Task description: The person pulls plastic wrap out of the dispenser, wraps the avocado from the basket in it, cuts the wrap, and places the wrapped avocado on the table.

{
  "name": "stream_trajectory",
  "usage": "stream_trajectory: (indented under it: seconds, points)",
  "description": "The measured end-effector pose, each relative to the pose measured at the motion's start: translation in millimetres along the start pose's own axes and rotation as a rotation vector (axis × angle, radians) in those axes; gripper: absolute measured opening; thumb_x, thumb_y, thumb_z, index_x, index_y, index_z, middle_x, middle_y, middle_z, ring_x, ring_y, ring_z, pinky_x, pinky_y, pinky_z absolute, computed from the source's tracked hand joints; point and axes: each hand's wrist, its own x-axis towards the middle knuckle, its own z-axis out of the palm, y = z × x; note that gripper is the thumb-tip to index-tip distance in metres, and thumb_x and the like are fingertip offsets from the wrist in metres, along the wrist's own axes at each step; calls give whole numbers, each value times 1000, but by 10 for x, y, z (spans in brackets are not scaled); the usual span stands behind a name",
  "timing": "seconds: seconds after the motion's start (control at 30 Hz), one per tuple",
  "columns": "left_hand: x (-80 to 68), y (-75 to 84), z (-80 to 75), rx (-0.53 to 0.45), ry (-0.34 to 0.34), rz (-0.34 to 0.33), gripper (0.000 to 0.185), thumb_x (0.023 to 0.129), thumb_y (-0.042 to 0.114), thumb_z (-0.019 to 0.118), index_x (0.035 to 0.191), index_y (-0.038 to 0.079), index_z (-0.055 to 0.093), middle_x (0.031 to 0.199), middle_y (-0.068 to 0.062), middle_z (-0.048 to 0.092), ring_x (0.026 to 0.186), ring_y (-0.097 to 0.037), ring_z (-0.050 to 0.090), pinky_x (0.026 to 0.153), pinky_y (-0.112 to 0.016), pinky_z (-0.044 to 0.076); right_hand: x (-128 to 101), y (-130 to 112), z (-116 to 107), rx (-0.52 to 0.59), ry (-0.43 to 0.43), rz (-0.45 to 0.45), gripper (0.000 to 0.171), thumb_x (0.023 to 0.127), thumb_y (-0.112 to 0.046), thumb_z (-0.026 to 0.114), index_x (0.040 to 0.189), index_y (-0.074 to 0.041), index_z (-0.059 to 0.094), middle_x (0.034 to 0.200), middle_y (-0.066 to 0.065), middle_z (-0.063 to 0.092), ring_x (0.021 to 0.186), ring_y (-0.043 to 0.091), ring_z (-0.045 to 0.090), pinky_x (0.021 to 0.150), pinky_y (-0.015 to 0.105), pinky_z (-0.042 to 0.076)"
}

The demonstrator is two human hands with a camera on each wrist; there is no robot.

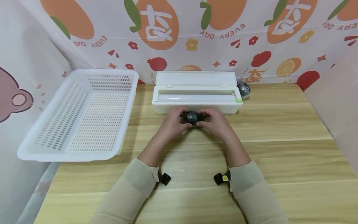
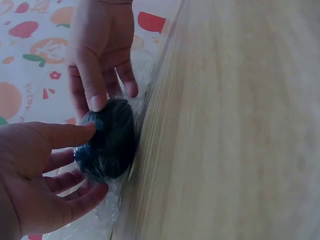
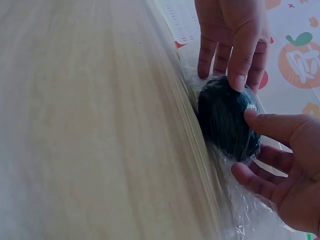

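Writing: "EVERY DAY" is printed on the backdrop (image 1: 179, 34), seen upside down beside orange fruit shapes bearing white characters that cannot be read with certainty.
Ball: a dark, round ball (image 1: 191, 117) is wrapped in clear film; its surface is glossy, blackish-green, with fine creases in the wrap.
Ball position: it is held just above the table (image 1: 279, 149), right in front of the dispenser (image 1: 197, 96), between both hands.
Left hand: the left hand (image 1: 174, 119) is closed on the ball, thumb on top and fingers curled beneath it.
Right hand: the right hand (image 1: 213, 120) grips the ball from the other side, thumb and fingertips pressed on the film.
Film: loose clear film (image 3: 245, 210) is trailed under the ball onto the table edge.
Dispenser: a white box with its lid raised; a roll of film is seen inside, and a small green tab at its right end.
Second ball: another dark wrapped ball (image 1: 244, 89) is lying by the dispenser's right end.
Basket: a white slotted basket (image 1: 81, 115) is set on the table's left side.
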Motion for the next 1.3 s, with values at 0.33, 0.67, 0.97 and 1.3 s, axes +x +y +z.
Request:
stream_trajectory:
  seconds: [0.33,0.67,0.97,1.3]
  points:
    - [1,8,33,39,20,20,58,85,17,78,137,6,55,133,-15,52,127,-31,47,112,-43,37,-27,-64,-88,351,164,82,28,97,-12,60,123,-3,66,119,16,67,98,33,66,72,40,61]
    - [12,30,87,40,39,-10,56,88,17,75,139,4,54,134,-17,49,128,-32,46,112,-43,36,3,-87,12,365,202,127,25,96,-8,57,116,-3,71,115,14,70,90,28,68,79,43,59]
    - [41,-16,71,2,23,-53,59,87,20,77,140,10,53,138,-15,49,131,-29,46,113,-43,37,38,25,40,203,93,129,36,88,-25,74,122,-12,69,123,9,66,109,24,63,91,39,53]
    - [37,-86,14,-80,-9,-43,63,82,13,80,139,7,53,137,-13,53,126,-27,49,109,-41,41,64,97,55,172,55,83,37,88,-23,75,122,-10,69,119,9,69,103,24,65,89,37,53]
